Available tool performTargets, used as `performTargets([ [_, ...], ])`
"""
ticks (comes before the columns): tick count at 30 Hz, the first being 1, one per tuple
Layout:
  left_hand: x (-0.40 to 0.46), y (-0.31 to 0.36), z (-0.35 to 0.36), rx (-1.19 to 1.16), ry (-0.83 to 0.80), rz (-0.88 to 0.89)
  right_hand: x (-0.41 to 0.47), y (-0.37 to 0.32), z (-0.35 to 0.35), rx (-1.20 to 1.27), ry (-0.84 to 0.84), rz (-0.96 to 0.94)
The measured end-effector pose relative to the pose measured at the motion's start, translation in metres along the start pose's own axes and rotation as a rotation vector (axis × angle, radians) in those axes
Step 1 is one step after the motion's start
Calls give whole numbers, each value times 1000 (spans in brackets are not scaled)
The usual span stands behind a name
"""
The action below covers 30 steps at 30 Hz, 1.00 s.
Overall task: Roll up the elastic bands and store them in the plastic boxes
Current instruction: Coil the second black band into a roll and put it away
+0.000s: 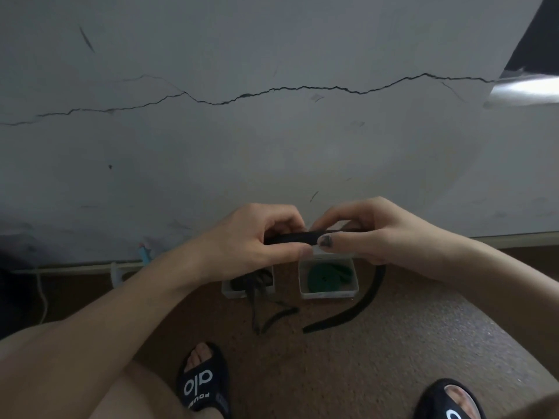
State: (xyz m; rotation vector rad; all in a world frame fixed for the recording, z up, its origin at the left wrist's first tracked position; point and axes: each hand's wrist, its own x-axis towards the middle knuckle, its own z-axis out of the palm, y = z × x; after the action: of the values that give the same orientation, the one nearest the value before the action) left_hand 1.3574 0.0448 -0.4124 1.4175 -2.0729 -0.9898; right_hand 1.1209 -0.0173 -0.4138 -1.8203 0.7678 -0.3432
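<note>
My left hand (257, 237) and my right hand (369, 231) meet in front of me, both pinching a flat black elastic band (290, 238) held level between them. Its free end (348, 316) hangs from under my right hand and curves down onto the floor. Below the hands stand two small clear plastic boxes. The right box (328, 293) holds a rolled green band (326, 275). The left box (233, 293) holds dark bands (260, 279), and a thin dark one (272, 319) spills out over its front onto the floor.
The boxes sit on a brown speckled floor (393, 343) close to a cracked grey wall (272, 131). My feet in black slides (202, 379) are at the bottom. A white cable (42, 297) runs along the skirting at left.
</note>
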Motion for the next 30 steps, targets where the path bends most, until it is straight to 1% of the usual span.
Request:
performTargets([
  [5, -1, 1, 3, 67, -29, 68, -1, 5, 6, -7, -16, -34],
  [10, -1, 1, 4, 132, -6, 119, 1, 10, 8, 34, -1, -67],
  [14, -2, 1, 2, 121, 6, 133, 3, 11, 6, -5, 22, -85],
  [19, -4, 3, 2, -12, -20, 79, 3, 12, 6, -30, 67, -115],
  [24, -5, 5, 2, -99, 0, 34, 2, 10, 6, -7, 58, -117],
  [30, -3, 6, 1, -286, -76, -11, 4, 7, 5, 19, 91, -83],
])
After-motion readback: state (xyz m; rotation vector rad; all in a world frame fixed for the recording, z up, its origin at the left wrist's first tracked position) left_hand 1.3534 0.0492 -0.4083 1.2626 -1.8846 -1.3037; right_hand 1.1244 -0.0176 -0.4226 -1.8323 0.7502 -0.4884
